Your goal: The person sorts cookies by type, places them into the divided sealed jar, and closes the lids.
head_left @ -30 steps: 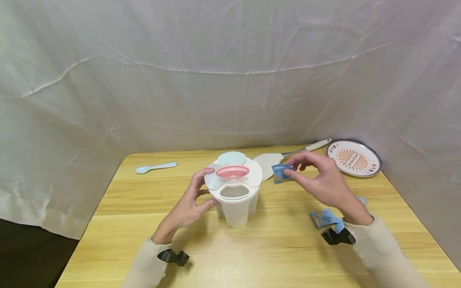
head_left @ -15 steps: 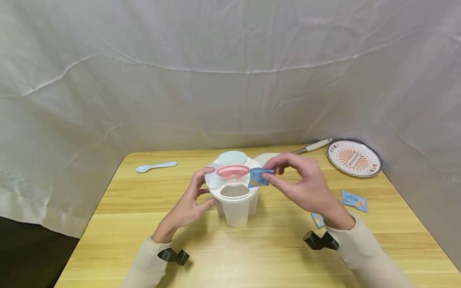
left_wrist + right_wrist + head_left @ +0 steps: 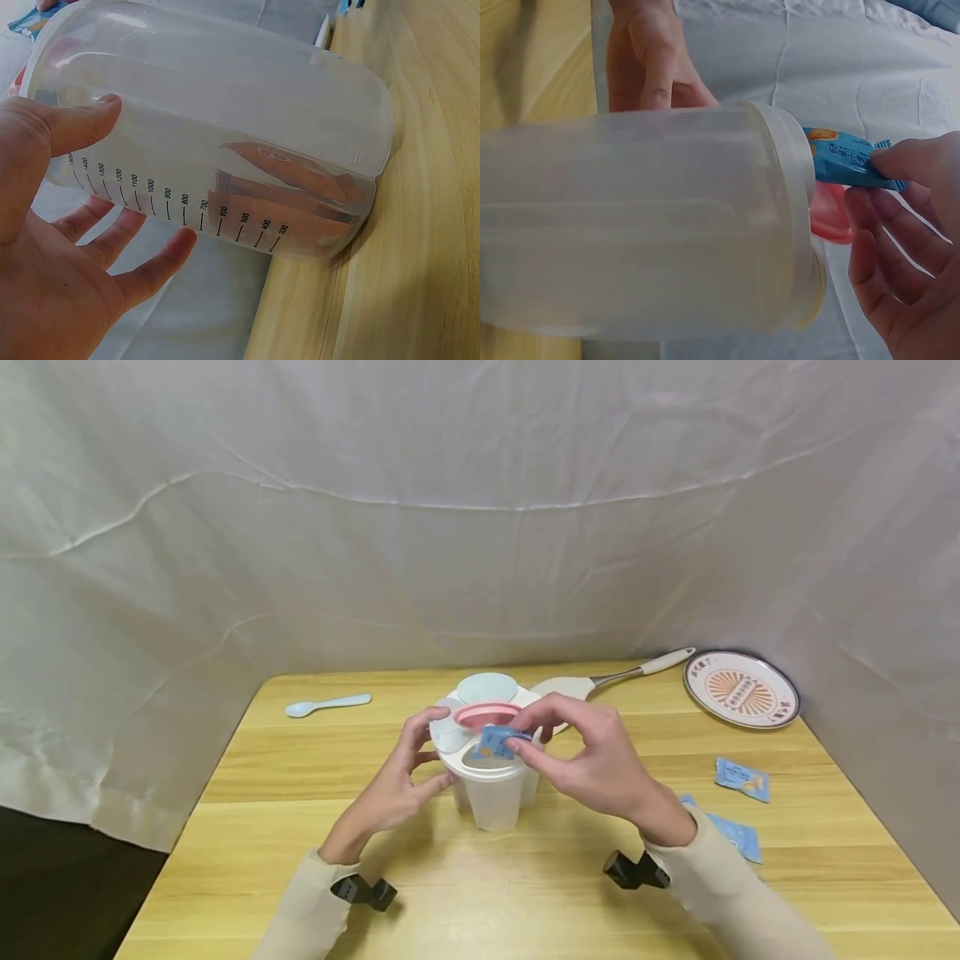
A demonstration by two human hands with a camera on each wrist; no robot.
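A translucent storage canister point(image 3: 497, 803) with a white lid stands on the table; its pink flap point(image 3: 480, 717) is raised behind an oval opening. My left hand point(image 3: 393, 793) grips the canister's left side, thumb nearer me and fingers round the back. Between thumb and fingertips, my right hand point(image 3: 592, 760) pinches a blue snack packet point(image 3: 493, 743) by one end. The packet's other end is right at the lid opening, as the right wrist view also shows. Through the marked wall in the left wrist view, orange-brown packets point(image 3: 281, 206) lie at the canister's bottom.
Blue packets lie to the right, one packet point(image 3: 742, 778) in full view and another packet point(image 3: 738, 838) partly behind my right sleeve. A spatula point(image 3: 566, 687) lies behind the canister, a plate point(image 3: 738, 691) at back right, a pale blue spoon point(image 3: 327, 704) at back left.
My right hand has carried the blue packet leftward from beside the canister to over the lid opening. My left hand has stayed in place on the canister.
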